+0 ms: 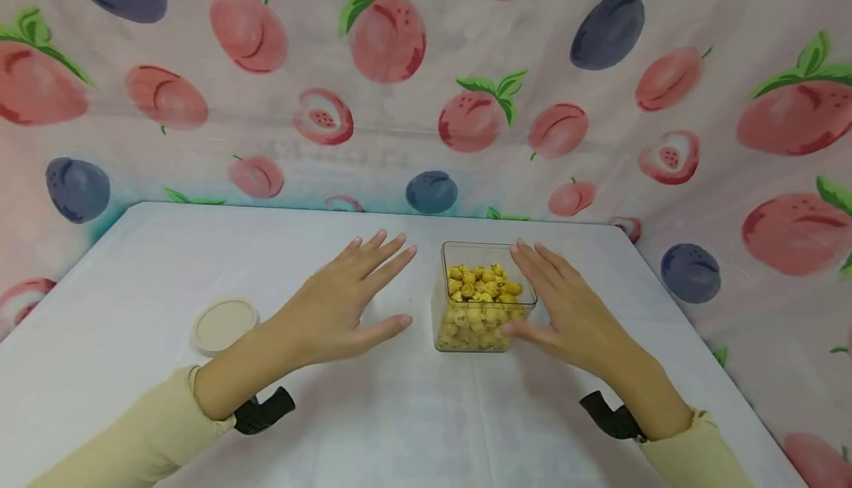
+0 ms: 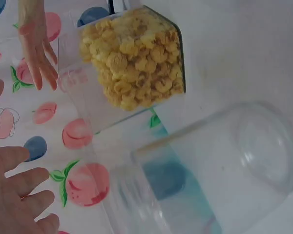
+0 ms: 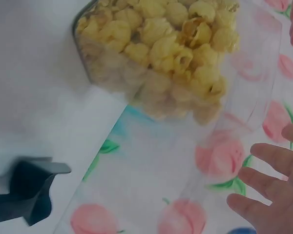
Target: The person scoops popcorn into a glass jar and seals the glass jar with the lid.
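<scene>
A clear square-topped container of yellow popcorn stands upright on the white table. My right hand is at its right side with fingers extended and overlaps its rim in the head view; whether they touch cannot be told. My left hand hovers to the left of the container, fingers spread and holding nothing. Below it, the left wrist view shows a clear jar, which looks empty; the left hand mostly hides it in the head view. A round cream lid lies beyond the left forearm.
The white tabletop meets a fruit-print cloth at the back and sides. Black wrist pieces hang beneath both wrists, close to the cuffs of the pale sleeves.
</scene>
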`<state>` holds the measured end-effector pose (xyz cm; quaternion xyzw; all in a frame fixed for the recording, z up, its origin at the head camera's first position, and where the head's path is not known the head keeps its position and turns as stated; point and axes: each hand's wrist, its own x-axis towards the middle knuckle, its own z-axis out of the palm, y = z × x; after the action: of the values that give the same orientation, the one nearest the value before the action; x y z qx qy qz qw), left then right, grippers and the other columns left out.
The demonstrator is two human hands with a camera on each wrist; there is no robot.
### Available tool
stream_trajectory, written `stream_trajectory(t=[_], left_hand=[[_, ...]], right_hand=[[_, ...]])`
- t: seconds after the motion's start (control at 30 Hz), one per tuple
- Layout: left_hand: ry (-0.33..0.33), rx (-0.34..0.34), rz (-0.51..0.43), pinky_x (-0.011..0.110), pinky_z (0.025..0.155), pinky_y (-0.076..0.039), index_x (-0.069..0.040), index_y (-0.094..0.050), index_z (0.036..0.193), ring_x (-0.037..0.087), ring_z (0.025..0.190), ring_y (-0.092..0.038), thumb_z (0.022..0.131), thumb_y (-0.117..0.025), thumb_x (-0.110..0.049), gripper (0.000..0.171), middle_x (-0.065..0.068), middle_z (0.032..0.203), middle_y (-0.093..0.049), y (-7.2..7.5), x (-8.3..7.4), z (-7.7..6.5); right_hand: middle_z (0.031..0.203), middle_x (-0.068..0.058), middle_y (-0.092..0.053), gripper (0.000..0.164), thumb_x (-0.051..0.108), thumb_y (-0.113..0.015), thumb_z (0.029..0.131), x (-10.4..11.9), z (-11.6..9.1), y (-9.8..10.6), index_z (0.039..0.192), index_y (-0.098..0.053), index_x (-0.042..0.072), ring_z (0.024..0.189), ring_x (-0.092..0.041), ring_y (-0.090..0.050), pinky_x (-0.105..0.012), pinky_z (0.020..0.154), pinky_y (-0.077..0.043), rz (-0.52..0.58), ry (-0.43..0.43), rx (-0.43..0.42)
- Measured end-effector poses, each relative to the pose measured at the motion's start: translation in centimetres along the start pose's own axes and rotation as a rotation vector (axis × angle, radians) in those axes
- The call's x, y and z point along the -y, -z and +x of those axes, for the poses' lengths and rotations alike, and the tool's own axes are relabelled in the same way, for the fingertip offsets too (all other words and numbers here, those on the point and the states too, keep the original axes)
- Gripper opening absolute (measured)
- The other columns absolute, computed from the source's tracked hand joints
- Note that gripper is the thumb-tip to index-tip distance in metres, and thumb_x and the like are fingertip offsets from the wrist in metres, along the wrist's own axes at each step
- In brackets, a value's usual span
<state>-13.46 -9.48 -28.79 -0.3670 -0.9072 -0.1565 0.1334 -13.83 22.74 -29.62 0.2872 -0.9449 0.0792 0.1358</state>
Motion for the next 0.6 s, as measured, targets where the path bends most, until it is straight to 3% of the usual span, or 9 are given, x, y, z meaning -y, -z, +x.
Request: stream_trajectory(t=[0.23,0.37,0.6], left_hand=[[-0.033,-0.083,-0.073,0.042,0.118,-0.017,-0.018,-0.028,0.148,0.022,0.143,-0.019,0.084,-0.061,-0.044,0.076,0.001,0.153,-0.026,-1.5,-1.0,0.4],[-0.021,-0.092,-0.128,0.04,0.118,-0.018,-0.017,-0.028,0.148,0.02,0.143,-0.017,0.084,-0.063,-0.044,0.078,-0.001,0.154,-0.025,-2.4,-1.6,0.8],[0.055,-0.073,-0.278,0.044,0.116,-0.022,-0.015,-0.026,0.148,0.022,0.143,-0.018,0.083,-0.068,-0.036,0.08,0.003,0.154,-0.025,-3.6,-2.4,1.3]], right_hand=[[0.151,-0.012,-0.028,0.098,0.051,-0.07,0.076,-1.5,-1.9,0.1,0.15,-0.016,0.015,0.135,-0.037,-0.028,-0.062,0.102,-0.031,0.068,-0.118,-0.014],[0.151,-0.014,-0.027,0.098,0.049,-0.07,0.077,-2.5,-3.3,-0.1,0.15,-0.015,0.016,0.134,-0.04,-0.026,-0.065,0.1,-0.03,0.111,-0.222,0.003],[0.149,-0.023,-0.027,0.096,0.052,-0.065,0.081,-3.4,-5.2,-0.2,0.15,-0.013,0.012,0.131,-0.046,-0.027,-0.071,0.096,-0.029,0.149,-0.431,0.073]])
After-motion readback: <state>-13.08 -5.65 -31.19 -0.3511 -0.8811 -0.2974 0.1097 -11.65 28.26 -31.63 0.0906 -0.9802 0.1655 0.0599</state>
